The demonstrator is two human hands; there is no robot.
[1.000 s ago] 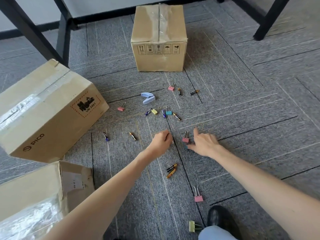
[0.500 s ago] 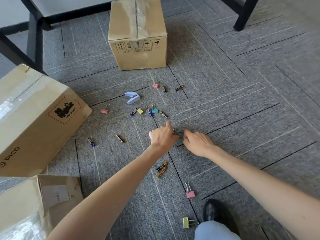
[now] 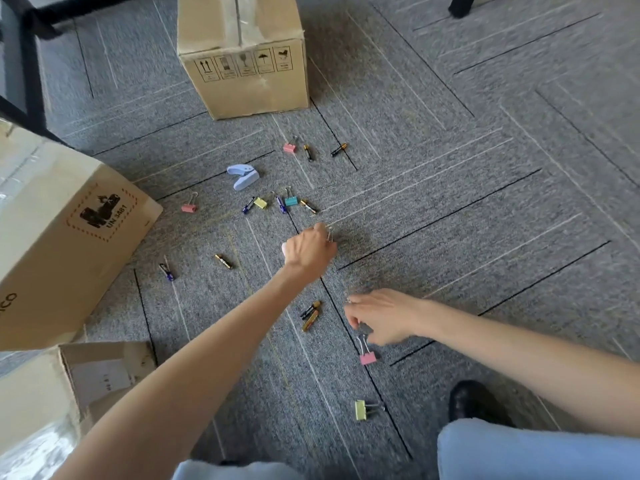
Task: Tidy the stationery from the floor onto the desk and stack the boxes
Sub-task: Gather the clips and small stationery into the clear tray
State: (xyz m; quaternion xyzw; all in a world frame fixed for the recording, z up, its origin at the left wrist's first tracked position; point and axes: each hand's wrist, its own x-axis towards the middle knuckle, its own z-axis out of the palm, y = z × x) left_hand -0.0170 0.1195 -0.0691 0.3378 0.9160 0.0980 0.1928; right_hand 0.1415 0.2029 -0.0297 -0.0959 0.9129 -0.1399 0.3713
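Binder clips and small batteries lie scattered on the grey carpet (image 3: pixel 450 202). My left hand (image 3: pixel 309 252) is a closed fist over the middle of the scatter, and the wire handles of a binder clip (image 3: pixel 329 233) stick out of it. My right hand (image 3: pixel 382 317) is lower and to the right, with its fingertips pinching the wire handles of a pink binder clip (image 3: pixel 367 357) that rests on the carpet. Two batteries (image 3: pixel 311 315) lie just left of that hand. A yellow binder clip (image 3: pixel 360 409) lies nearer to me.
A sealed cardboard box (image 3: pixel 242 53) stands at the back, a larger one (image 3: pixel 59 237) at the left and an open one (image 3: pixel 69 386) at the lower left. A pale blue stapler (image 3: pixel 242 175), more clips and more batteries lie between them. My black shoe (image 3: pixel 474 400) is at the lower right.
The two hands met over a pink clip, which is gone from the floor. My left hand now grips a clip. My right hand drew back toward me to the nearer pink clip.
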